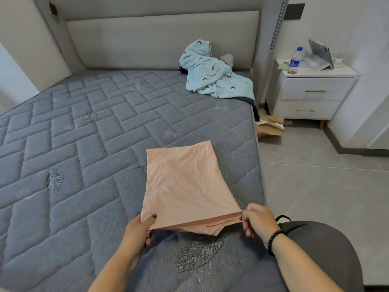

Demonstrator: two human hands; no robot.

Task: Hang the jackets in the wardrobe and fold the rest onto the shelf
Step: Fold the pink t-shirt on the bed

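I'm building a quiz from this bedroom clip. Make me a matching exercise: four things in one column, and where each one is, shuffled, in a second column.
Things:
1. pink cloth
2. blue fleece
3. water bottle
4. cardboard box

Places:
A. on the nightstand
B. on the floor between bed and nightstand
C. held at its near edge by the left hand and right hand
D. heaped on the mattress by the headboard

Pairs: 1-C, 2-D, 3-A, 4-B

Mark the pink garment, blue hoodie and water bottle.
pink garment (183,182): head view, middle of the folded top layer.
blue hoodie (212,74): head view, body of the crumpled fleece near the headboard.
water bottle (295,60): head view, label, on the nightstand.
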